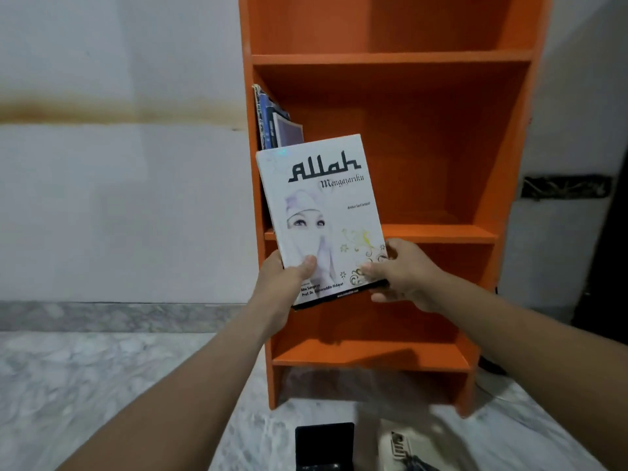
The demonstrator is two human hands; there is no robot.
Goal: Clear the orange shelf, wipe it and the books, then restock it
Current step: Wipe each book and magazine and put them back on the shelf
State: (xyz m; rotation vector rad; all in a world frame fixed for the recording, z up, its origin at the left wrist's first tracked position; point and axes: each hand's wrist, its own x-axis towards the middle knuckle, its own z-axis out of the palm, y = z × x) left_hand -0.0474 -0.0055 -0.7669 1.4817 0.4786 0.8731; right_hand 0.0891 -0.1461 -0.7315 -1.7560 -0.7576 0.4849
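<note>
White book held upright in front of the orange shelf, cover facing the camera, long axis near vertical, top leaning slightly left. Title end up, bottom edge down at the hands. Left hand grips the lower left corner, thumb curled over the cover. Right hand grips the lower right corner, thumb on the cover, fingers behind. Book sits above and between both hands, overlapping the middle compartment. A few books stand at that compartment's left wall. Dark book and a white one lie on the marble floor below.
</note>
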